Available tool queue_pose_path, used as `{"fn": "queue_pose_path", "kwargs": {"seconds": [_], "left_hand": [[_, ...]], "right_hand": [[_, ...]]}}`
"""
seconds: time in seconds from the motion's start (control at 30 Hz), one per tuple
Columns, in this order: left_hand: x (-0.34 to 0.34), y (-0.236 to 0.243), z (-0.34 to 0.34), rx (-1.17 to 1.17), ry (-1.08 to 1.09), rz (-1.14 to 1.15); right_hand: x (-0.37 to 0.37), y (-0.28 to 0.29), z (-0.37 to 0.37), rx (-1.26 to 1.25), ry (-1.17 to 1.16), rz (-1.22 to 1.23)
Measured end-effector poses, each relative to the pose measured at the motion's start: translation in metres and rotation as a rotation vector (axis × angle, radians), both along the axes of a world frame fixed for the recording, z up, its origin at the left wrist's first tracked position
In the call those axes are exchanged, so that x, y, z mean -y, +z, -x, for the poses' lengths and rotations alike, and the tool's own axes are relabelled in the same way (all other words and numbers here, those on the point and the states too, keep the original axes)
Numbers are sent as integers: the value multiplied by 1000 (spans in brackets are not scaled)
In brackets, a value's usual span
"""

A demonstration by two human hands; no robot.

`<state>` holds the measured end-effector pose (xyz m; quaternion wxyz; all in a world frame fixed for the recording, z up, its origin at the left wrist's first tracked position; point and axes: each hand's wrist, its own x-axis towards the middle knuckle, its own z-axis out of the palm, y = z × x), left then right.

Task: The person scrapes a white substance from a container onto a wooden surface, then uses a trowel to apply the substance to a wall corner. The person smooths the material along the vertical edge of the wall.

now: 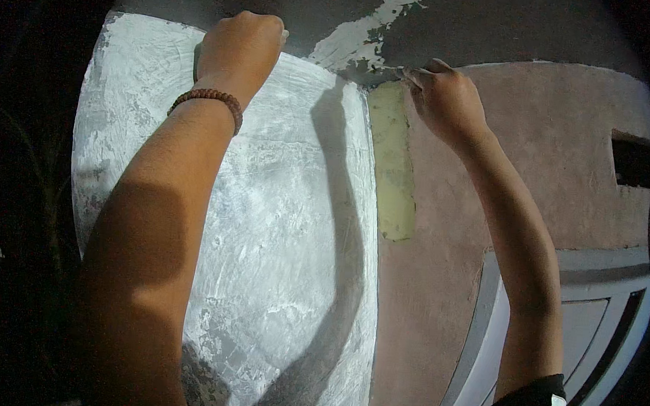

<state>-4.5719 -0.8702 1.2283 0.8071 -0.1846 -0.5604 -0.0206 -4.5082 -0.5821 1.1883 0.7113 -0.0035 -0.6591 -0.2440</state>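
My left hand [241,48] is raised to the top edge of a wall face smeared with white filler [282,179]. It is closed in a fist, back toward me; a pale bit shows past its knuckles, but what it holds is hidden. Higher on the right, my right hand [451,103] is closed around what looks like a thin, flat grey scraper [407,73]. The scraper's far end meets the corner where the wall joins the dark grey ceiling [481,27]. A rough white filler patch [359,36] runs across that ceiling from the corner.
Right of the white face's vertical edge is a pinkish-brown wall [535,126] with a yellow-green strip [392,162]. A dark rectangular opening [634,162] sits far right, above a grey-white frame [492,307]. Darkness with faint plants lies left.
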Motion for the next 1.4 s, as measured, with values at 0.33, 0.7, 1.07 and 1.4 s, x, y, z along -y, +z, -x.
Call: {"fn": "queue_pose_path", "kwargs": {"seconds": [0.33,0.7,1.07,1.4], "left_hand": [[0,1,-1,-5,70,-38],[-1,0,-1,-2,62,-8],[-5,-4,-15,162,95,-54],[-2,-1,-2,24,33,-31]], "right_hand": [[0,-2,9,17,-20,22],[-7,7,-18,-83,71,-120],[3,12,-22,142,-40,-2],[-3,4,-9,3,57,29]]}}
